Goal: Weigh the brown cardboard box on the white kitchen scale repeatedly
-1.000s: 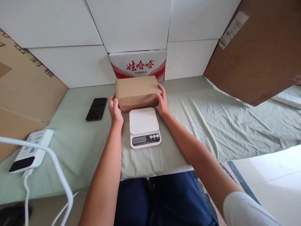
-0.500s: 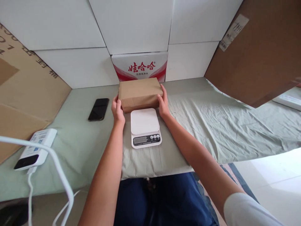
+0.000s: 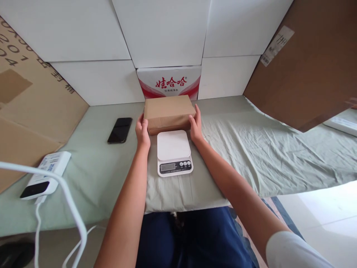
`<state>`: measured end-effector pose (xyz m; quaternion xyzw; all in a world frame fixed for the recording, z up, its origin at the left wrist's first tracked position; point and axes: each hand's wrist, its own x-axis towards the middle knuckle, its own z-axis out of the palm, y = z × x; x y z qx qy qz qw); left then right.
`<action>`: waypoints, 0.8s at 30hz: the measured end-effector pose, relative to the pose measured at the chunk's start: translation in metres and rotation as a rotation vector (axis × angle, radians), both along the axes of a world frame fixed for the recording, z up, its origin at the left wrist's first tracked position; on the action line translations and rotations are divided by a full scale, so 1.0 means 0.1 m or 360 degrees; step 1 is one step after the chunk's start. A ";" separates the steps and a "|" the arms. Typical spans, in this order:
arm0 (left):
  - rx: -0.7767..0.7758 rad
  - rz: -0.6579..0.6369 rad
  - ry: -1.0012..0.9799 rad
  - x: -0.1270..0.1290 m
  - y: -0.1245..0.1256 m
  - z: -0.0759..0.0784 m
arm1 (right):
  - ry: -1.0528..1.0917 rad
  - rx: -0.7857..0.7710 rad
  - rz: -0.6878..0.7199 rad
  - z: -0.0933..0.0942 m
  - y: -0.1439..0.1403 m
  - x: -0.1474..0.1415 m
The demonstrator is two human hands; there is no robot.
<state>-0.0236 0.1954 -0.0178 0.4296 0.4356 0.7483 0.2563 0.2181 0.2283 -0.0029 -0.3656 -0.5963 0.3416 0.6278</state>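
Observation:
A plain brown cardboard box [image 3: 169, 108] is gripped at both ends, just behind the scale. My left hand [image 3: 142, 131] presses on its left end, thumb at the front corner and fingers along the side. On the right end, my right hand [image 3: 196, 124] holds it the same way, thumb on the front corner. In front of the box lies a white kitchen scale [image 3: 174, 146] with nothing on its plate. Its grey display [image 3: 167, 167] looks blank. Whether the box rests on the cloth or is slightly raised, I cannot tell.
A black phone [image 3: 120, 130] lies left of the box. Further left are a white power bank [image 3: 46, 173] and a looping white cable [image 3: 67, 193]. Large cartons [image 3: 304, 63] stand at both sides; a red-and-white carton [image 3: 170, 80] is behind, all on a green cloth [image 3: 231, 149].
The view has shifted slightly, so everything sits a little further right. Both hands keep hold of the box, and its place behind the scale looks the same.

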 end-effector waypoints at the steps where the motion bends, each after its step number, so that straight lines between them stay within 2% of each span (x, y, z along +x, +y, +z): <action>1: 0.0017 -0.0013 0.0028 0.01 0.00 0.01 | -0.0019 0.0002 -0.0016 0.01 -0.01 0.00; 12: -0.0030 -0.0028 0.0121 -0.02 0.01 -0.01 | -0.0123 0.0062 -0.0009 0.08 -0.13 -0.03; 17: 0.0016 -0.0050 0.0131 0.02 -0.02 0.04 | -0.0163 0.0089 -0.0019 0.08 -0.12 -0.03; 24: 0.0148 0.0033 0.0152 -0.01 -0.06 0.13 | -0.0237 0.0270 0.0034 0.08 -0.13 -0.03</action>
